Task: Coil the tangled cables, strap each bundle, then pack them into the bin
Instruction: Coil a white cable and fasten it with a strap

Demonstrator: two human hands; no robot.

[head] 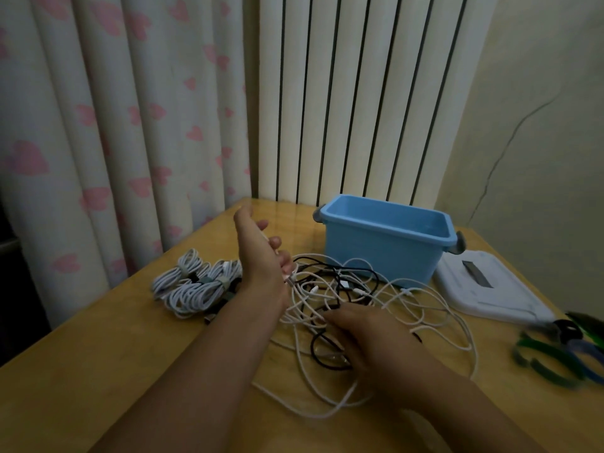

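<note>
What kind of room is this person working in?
Probably a room at home, perhaps a bedroom: a curtain with pink hearts, a white radiator on the wall, and a small wooden table.

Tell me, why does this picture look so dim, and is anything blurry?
Head view: dim, yellowish room light; a soft glare on the wooden table behind the light blue plastic bin; the green and blue straps at right are smeared; straight edges bow from the wide lens.

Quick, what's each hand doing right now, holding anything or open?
Left hand: raised, fingers curled round a white cable lifted from the tangle.
Right hand: open, fingers resting flat on the tangled cables.
</note>
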